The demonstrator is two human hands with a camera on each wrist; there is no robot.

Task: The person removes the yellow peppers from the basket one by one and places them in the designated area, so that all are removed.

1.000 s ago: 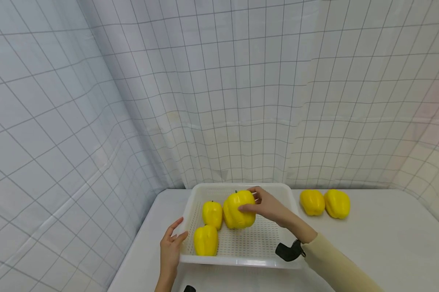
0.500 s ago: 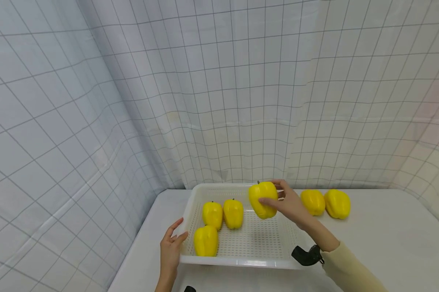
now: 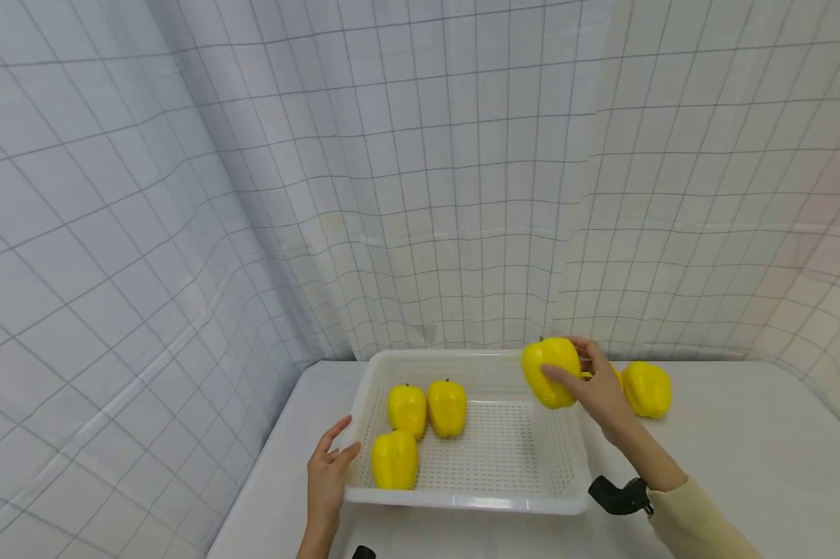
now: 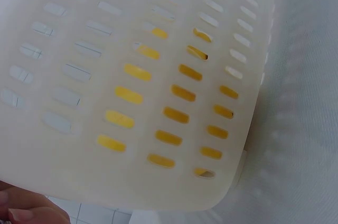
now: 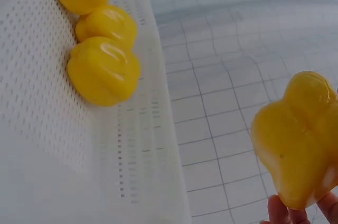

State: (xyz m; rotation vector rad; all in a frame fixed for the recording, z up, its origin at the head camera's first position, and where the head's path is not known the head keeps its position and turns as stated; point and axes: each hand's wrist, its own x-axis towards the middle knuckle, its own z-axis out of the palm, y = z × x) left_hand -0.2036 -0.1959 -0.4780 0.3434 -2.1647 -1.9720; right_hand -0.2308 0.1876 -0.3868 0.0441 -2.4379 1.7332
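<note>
My right hand (image 3: 598, 386) grips a yellow bell pepper (image 3: 550, 372) in the air above the right rim of a white perforated basket (image 3: 511, 503). The same held pepper (image 5: 297, 139) fills the right wrist view, with fingertips (image 5: 288, 214) under it. Three yellow peppers (image 3: 420, 427) lie in the basket's left half and show as peppers (image 5: 100, 39) in the right wrist view. My left hand (image 3: 327, 470) rests against the basket's near left corner with its fingers relaxed. The left wrist view shows the basket wall (image 4: 158, 76) close up, yellow showing through its slots.
Another yellow pepper (image 3: 646, 389) lies on the white table (image 3: 741, 458) right of the basket; a further one is mostly hidden behind my right hand. A gridded white curtain (image 3: 420, 194) closes off the back and left sides.
My right hand lifted the pepper out of the basket's middle and carried it right and up, to above the right rim. The left hand stayed put.
</note>
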